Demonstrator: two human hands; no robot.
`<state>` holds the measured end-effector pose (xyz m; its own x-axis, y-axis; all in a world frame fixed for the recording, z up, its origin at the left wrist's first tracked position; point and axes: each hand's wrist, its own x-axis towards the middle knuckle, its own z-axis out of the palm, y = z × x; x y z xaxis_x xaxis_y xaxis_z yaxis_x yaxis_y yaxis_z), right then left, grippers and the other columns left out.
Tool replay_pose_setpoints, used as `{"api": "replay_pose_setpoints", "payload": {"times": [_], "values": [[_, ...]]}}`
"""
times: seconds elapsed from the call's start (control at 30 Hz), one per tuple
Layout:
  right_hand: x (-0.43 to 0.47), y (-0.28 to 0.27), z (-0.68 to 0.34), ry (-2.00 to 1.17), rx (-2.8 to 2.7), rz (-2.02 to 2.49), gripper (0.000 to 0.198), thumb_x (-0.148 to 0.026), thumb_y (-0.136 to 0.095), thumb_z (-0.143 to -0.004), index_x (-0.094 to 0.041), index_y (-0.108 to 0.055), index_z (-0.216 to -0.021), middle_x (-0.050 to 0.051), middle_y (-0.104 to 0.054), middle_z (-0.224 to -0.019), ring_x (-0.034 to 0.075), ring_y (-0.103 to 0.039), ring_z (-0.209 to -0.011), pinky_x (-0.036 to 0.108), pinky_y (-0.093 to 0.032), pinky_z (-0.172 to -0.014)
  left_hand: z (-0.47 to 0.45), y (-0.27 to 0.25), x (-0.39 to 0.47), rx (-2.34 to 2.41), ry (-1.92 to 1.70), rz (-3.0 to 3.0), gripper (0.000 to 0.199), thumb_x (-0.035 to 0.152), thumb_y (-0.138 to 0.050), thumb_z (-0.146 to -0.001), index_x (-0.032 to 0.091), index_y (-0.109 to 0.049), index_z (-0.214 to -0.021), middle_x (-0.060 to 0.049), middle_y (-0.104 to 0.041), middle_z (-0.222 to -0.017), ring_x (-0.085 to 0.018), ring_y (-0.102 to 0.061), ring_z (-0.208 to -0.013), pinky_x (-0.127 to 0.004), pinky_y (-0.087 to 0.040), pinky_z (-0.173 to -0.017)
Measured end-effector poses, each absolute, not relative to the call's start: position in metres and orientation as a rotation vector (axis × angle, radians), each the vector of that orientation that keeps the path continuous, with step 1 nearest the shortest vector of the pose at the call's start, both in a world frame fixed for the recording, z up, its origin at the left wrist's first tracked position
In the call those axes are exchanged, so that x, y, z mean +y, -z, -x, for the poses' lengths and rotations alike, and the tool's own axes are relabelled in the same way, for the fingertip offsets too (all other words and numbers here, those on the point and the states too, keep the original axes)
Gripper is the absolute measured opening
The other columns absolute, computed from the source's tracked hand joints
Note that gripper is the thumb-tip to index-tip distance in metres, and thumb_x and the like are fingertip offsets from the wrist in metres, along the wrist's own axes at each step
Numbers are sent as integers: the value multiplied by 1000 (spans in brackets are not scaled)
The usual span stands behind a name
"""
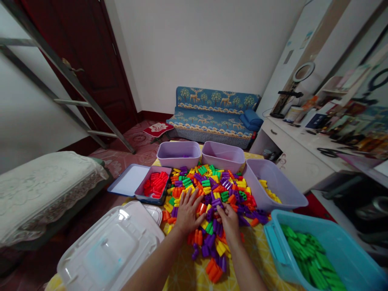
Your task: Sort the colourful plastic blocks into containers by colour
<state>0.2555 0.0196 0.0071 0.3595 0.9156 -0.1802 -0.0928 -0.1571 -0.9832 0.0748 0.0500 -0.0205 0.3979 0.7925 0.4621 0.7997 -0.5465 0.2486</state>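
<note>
A heap of plastic building blocks [209, 184] in purple, orange, yellow, green and red covers the middle of the table. My left hand [188, 214] lies on the heap, palm down with its fingers spread, touching the blocks without gripping one. Beside it, my right hand [229, 221] pinches a purple block [216, 203] between thumb and fingers at the near part of the heap. Close to my forearms, an orange block [214, 270] lies on the yellow tablecloth [184, 268].
Two lilac bins [178, 161] stand behind the heap. A third lilac bin [274, 186] holds yellow blocks, and a turquoise bin [274, 238] holds green ones. At left are an open case [142, 190] with red blocks and a clear lid [115, 246]. A sofa [209, 121] stands beyond.
</note>
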Motion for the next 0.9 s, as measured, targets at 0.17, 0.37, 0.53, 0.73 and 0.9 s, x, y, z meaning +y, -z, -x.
{"api": "replay_pose_setpoints", "payload": {"times": [0.17,0.37,0.53,0.73,0.9], "values": [[20,-7,-255,-1076,-806,1445,53,-58,-74,-61,-16,-68,-93,5,-70,-75,21,-65,-64,28,-47,-52,-75,20,50,-1486,853,2618,64,47,-59,-85,27,-44,-145,-4,-30,-160,-32,-20,-149,-56,-17,-120],[20,-6,-254,-1073,-831,1447,51,-59,-73,-61,-18,-67,-92,5,-70,-75,22,-65,-65,29,-48,-54,-75,19,49,-1496,846,2624,64,47,-58,-85,27,-44,-145,-4,-30,-160,-32,-19,-149,-56,-17,-120],[19,-4,-254,-1070,-829,1442,50,-57,-73,-62,-18,-67,-92,4,-70,-73,21,-64,-64,29,-47,-54,-75,18,49,-1501,845,2627,64,48,-57,-86,27,-43,-145,-4,-29,-160,-32,-19,-149,-56,-17,-120],[18,-4,-253,-1066,-827,1439,50,-56,-73,-64,-17,-67,-94,5,-71,-76,21,-64,-64,29,-47,-54,-75,17,49,-1501,843,2624,63,48,-57,-86,27,-44,-145,-3,-30,-160,-32,-19,-149,-56,-17,-120],[18,-2,-253,-1075,-818,1436,52,-56,-73,-63,-17,-66,-96,5,-71,-76,21,-65,-65,29,-48,-55,-75,18,49,-1493,855,2614,63,47,-57,-86,27,-45,-144,-4,-31,-160,-32,-20,-149,-56,-16,-120]]}}
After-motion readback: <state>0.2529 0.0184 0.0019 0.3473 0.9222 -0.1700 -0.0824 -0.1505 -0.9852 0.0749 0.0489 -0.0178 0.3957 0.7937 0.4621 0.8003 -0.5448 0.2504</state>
